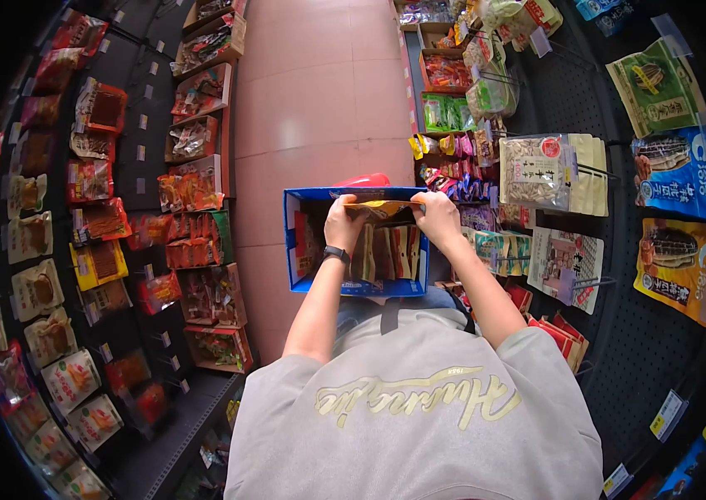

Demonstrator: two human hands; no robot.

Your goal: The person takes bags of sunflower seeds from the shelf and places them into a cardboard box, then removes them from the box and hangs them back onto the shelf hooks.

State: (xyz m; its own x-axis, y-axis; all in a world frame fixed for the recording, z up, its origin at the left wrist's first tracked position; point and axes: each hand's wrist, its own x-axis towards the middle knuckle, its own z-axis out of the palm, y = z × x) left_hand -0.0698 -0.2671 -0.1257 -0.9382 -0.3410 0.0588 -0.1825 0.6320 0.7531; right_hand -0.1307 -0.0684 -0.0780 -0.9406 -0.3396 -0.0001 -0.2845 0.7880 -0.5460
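An orange-yellow packet (384, 208) is stretched between my two hands over an open blue cardboard box (359, 288). My left hand (343, 225), with a dark watch on the wrist, pinches the packet's left end. At its right end my right hand (438, 219) grips with closed fingers. Inside the box, several flat packets (386, 252) stand on edge side by side, mostly toward the right. The box is in front of my waist; what supports it is hidden. Print on the held packet is too small to read.
A red plastic object (363, 180) shows behind the box. Shelves with boxed snack packets (194, 187) line the left side. Seed bags (536, 171) hang on hooks close to my right arm, more bags (676, 258) farther right. A tiled aisle floor (311, 92) runs ahead.
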